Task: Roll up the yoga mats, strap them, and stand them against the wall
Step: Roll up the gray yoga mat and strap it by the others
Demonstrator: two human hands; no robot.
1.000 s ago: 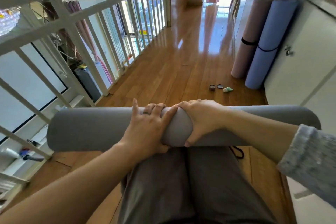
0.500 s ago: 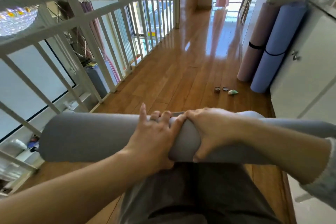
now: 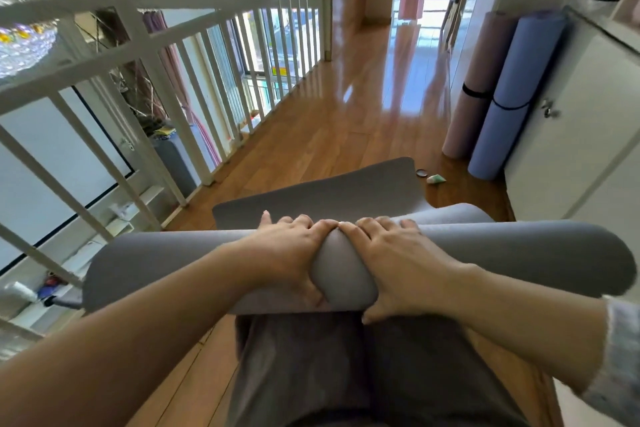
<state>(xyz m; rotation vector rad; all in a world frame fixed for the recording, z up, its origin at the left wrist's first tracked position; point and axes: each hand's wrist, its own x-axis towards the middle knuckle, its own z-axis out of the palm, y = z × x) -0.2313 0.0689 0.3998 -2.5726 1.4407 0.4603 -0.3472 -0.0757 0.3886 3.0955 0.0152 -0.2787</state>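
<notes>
A white slatted railing [image 3: 145,55] runs along the landing, well to the left of the fingers. A grey rolled foam yoga mat [image 3: 156,267] lies crosswise over a person's grey-trousered thighs [image 3: 311,367]. At its middle the left hand [image 3: 287,253] grips it, fingers [image 3: 301,220] curled over the top and thumb tucked beneath. Just beside it, index fingertips touching, the right hand [image 3: 398,267] clasps the same roll the same way. Beyond the fingers, the mat's loose grey end [image 3: 329,191] lies flat on the glossy wooden floor [image 3: 329,135]. Ahead and to the right of the fingers, a small round lid [image 3: 421,173] and a green-and-white scrap [image 3: 435,178] sit on the boards. Farther right, well apart from both hands, a pink rolled yoga mat [image 3: 481,80] and a blue rolled yoga mat [image 3: 516,94], each banded with a black strap [image 3: 476,92], stand upright side by side next to a white cabinet [image 3: 581,135].
</notes>
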